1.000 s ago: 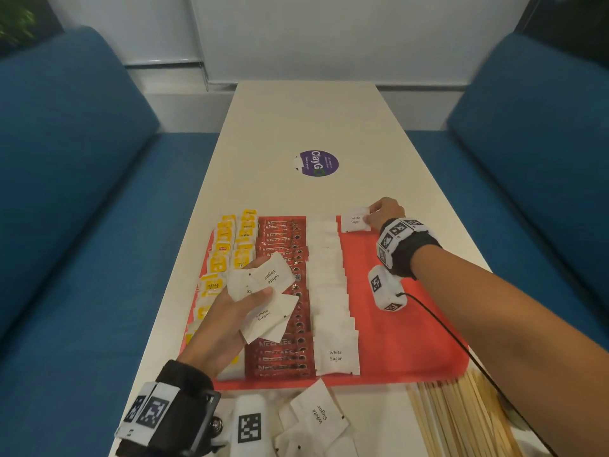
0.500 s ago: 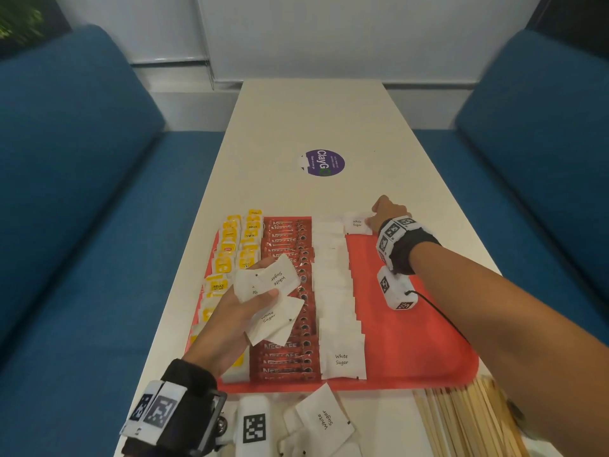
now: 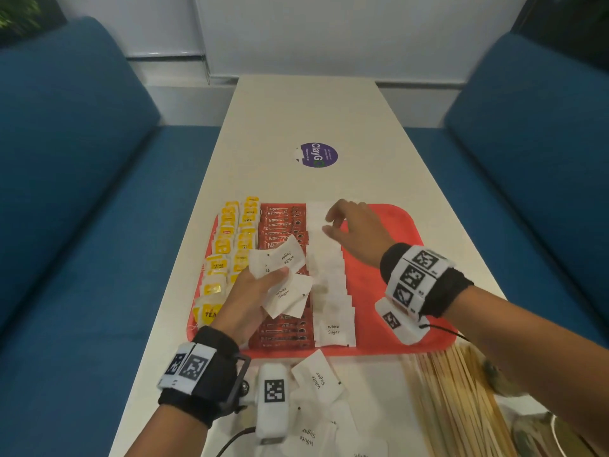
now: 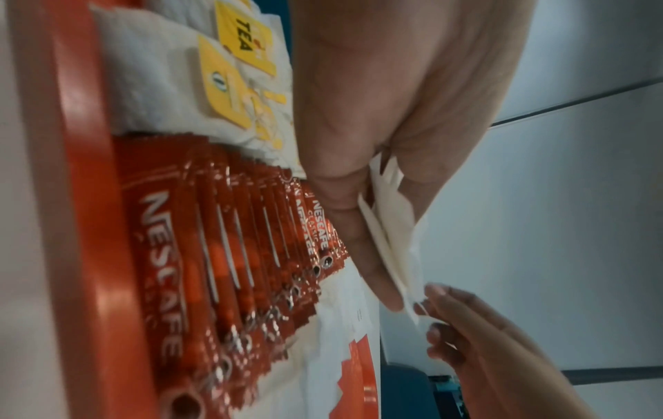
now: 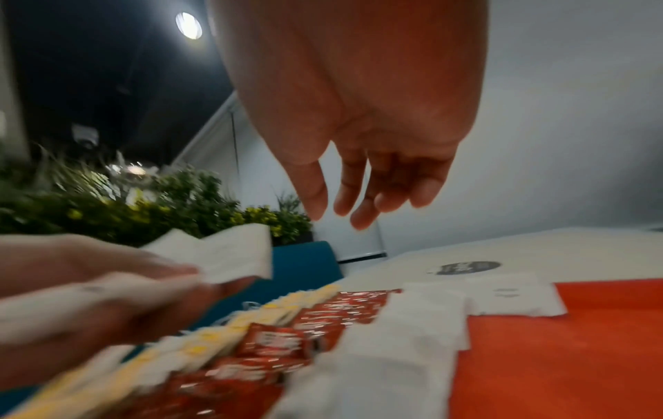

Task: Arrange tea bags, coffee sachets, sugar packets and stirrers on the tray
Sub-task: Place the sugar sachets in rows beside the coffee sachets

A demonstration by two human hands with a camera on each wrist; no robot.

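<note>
Several white sugar packets point(image 3: 280, 278) are fanned out in the left hand point(image 3: 245, 301), thumb pinching them on top, hovering right over the coffee sachet column point(image 3: 283, 225) on the red tray point(image 3: 389, 285). Right hand point(image 3: 354, 230) is empty, fingers loose and slightly spread, up over the far end of the laid-out sugar column point(image 3: 329, 282), and looks like it's heading to the fan for the next packet.

Biggest risk as I see it: that fan is only held by a thumb pinch, so tugging one packet out could drag a second with it or drop the lot onto the sachets and mess up the shingled rows. Those rows overlap like roof tiles, so a careless knuckle or the wrist camera brushing them would probably slide several at once.

A single packet point(image 5: 516, 297) sits at the tray's far edge, starting a second sugar column. If the next ones aren't lined up with it, the column could drift into the space the wooden stirrers point(image 3: 454, 397) presumably need. Those are lying off the tray, near edge on the right, beside a loose sugar pile point(image 3: 316, 380) on the table point(image 3: 313, 110). Tea bags point(image 3: 230, 245) look fine on the left side.
</note>
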